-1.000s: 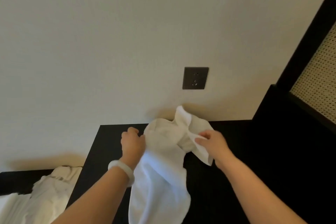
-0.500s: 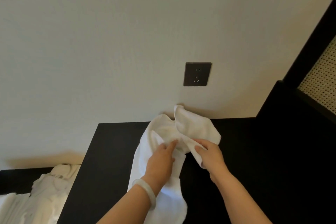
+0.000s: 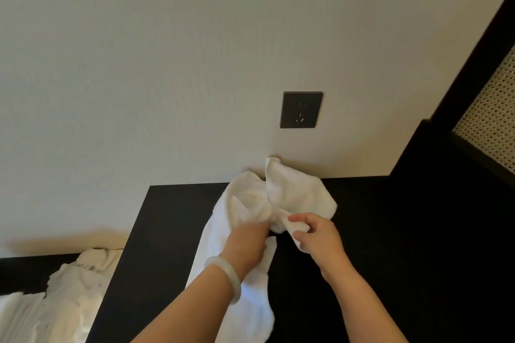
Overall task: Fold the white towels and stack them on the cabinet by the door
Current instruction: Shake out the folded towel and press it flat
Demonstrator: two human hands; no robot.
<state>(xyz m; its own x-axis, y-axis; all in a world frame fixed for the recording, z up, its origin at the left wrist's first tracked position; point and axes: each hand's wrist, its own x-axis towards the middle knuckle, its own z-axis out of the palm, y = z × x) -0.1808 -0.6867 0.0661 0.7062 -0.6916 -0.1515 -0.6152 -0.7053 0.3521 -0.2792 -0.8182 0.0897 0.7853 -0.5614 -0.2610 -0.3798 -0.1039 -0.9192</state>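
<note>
- A fold of the white towel [image 3: 289,195] is being pinched by the right grip [image 3: 317,235], thumb and fingers clamped on the cloth.
- The left grip [image 3: 246,241] is being held in the towel's folds; its fingertips are hidden, so whether they are apart or together cannot be told.
- The towel is lying crumpled on the black surface [image 3: 172,217] by the wall, its near end hanging over the edge.
- More white towels [image 3: 61,301] are lying heaped at lower left, well apart.

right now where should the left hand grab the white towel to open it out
On the edge beside the corner the right hand pinches, the left hand coming from the left. The white towel lies bunched on the black cabinet top, so following that held edge probably finds the next corner.
</note>
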